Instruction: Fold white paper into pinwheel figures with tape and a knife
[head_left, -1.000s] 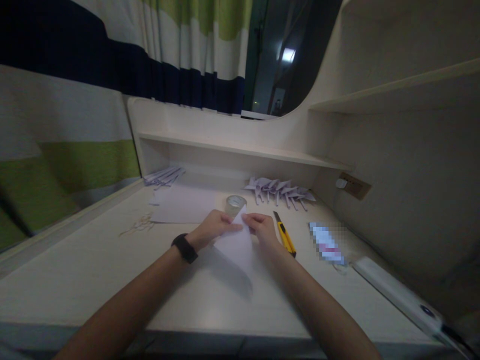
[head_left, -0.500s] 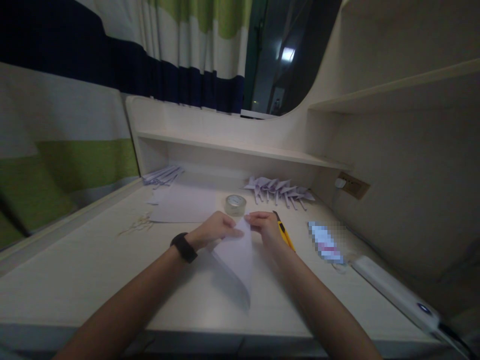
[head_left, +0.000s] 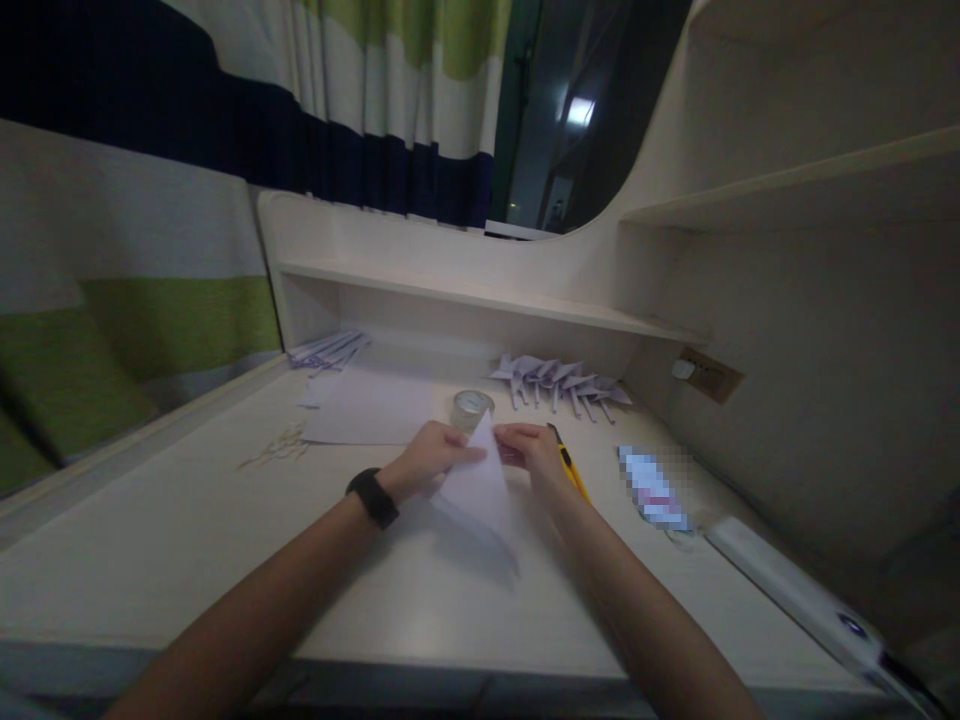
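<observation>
White paper sheet [head_left: 480,485], light, limp and easily creased, stands on the worktop [head_left: 187,540] at twelve o'clock; my left hand [head_left: 431,455] and right hand [head_left: 534,450] pinch its top corner.

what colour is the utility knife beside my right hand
Yellow with a black tip, the utility knife shows in the head view.

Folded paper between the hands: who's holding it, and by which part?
Both hands hold the folded paper near its upper tip: left hand on the left edge, right hand on the right.
</observation>
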